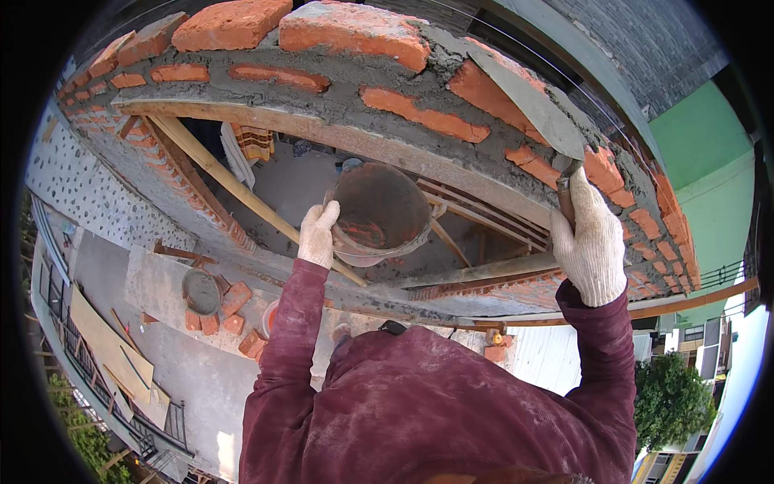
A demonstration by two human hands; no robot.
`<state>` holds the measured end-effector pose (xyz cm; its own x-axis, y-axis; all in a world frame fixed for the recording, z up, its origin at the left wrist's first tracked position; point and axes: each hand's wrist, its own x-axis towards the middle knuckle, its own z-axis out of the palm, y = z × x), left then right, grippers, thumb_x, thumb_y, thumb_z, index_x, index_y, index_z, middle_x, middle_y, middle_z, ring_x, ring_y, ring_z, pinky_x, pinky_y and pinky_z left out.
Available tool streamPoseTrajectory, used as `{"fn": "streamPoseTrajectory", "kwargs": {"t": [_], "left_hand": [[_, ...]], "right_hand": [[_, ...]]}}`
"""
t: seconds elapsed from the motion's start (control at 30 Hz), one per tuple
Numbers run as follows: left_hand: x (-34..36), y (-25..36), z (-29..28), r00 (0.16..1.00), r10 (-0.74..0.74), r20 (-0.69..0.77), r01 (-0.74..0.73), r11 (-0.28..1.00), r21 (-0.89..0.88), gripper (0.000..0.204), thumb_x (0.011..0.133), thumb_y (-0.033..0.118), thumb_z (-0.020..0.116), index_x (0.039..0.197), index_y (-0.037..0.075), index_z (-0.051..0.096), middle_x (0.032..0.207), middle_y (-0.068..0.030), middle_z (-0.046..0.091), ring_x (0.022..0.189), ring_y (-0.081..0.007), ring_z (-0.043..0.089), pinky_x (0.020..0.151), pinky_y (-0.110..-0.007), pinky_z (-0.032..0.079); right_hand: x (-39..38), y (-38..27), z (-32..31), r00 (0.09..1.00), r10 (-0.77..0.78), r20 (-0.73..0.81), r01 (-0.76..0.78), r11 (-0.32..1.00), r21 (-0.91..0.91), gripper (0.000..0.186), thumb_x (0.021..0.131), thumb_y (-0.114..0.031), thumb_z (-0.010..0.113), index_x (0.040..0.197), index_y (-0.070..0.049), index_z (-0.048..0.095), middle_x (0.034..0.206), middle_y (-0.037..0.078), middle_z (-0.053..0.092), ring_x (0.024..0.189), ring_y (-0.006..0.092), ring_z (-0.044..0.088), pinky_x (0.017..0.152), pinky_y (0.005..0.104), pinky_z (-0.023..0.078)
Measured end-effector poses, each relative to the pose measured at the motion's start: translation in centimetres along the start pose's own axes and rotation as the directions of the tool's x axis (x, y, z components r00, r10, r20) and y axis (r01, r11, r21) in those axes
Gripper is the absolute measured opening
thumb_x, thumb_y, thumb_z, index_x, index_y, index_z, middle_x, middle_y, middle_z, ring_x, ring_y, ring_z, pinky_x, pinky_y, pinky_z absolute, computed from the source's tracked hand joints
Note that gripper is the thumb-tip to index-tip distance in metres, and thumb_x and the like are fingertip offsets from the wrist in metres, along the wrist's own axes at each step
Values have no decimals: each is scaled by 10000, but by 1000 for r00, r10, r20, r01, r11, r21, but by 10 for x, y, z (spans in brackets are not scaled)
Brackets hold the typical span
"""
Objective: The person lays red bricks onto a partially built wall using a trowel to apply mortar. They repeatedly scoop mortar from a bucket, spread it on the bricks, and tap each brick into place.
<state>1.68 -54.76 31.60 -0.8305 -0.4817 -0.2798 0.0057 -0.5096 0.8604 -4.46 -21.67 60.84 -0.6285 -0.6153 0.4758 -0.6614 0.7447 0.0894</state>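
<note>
My left hand (318, 234), in a pale knit glove, is closed on the rim of a dark round mortar bucket (383, 202). The bucket is tilted so its inside shows, with grey smears and a reddish patch at the bottom. My right hand (595, 242), gloved alike, grips the handle of a trowel (532, 109). Its grey blade points up and left along the face of the brick wall (435, 117); I cannot tell whether it touches. Wet grey mortar (347, 93) fills the joints between the orange bricks.
A wooden beam (322, 125) spans the opening below the bricks, with a slanting pole (226, 181) beneath it. Down on the left stand another bucket of mortar (201, 292) and loose bricks (235, 298). A thin string (597, 97) runs along the wall top.
</note>
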Motion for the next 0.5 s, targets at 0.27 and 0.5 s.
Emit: {"fn": "streamPoseTrajectory", "kwargs": {"t": [0.27,0.5], "left_hand": [[-39,-26,-20,968,125,-216,-105,989,103,274,1018,310,660,987,44,604,857,24,567,717,-73,499,625,-255,398],[-104,-76,-55,934,266,-238,-239,961,137,260,1028,294,634,980,38,632,879,41,545,818,-71,460,757,-259,390]], "right_hand": [[7,-39,79,886,-91,454,-460,-51,887,461,1032,-214,516,1397,66,509,779,60,616,518,113,551,470,261,451],[-89,-12,119,818,93,568,-559,-105,822,446,1074,-231,527,1405,68,512,756,77,591,461,110,511,380,224,393]]}}
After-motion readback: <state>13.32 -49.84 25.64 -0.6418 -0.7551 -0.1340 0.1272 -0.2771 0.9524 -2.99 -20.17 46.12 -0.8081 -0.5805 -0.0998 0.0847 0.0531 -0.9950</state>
